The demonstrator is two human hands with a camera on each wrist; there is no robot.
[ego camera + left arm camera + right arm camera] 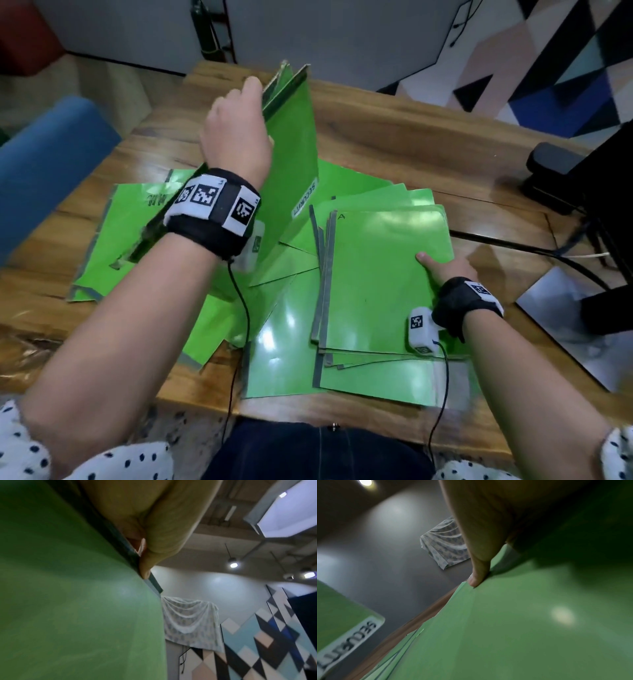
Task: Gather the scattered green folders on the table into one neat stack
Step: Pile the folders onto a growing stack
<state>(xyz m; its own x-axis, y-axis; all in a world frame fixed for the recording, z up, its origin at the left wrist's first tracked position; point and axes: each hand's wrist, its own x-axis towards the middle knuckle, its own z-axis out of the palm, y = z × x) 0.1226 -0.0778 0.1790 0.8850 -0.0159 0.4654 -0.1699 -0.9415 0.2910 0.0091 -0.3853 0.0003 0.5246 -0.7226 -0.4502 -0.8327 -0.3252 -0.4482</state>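
Our left hand point(236, 133) pinches upright folders point(291, 144) at upper centre, long edge vertical, while our right hand point(445, 270) grips the growing stack point(376, 274) lying flat toward lower right, nearer it.

The left hand point(236, 133) was raised in the upper centre of the head view, knuckles toward the camera, forearm running down to the lower left. Its fingers point(159, 536) were curled and pinched the edge of a lifted folder point(291, 150), which stood nearly upright. The right hand point(445, 267) lay low at centre right, forearm entering from the lower right corner. Its thumb point(479, 574) pressed flat on the top folder point(380, 277); the remaining fingers were hidden. Both wrists carried black bands.
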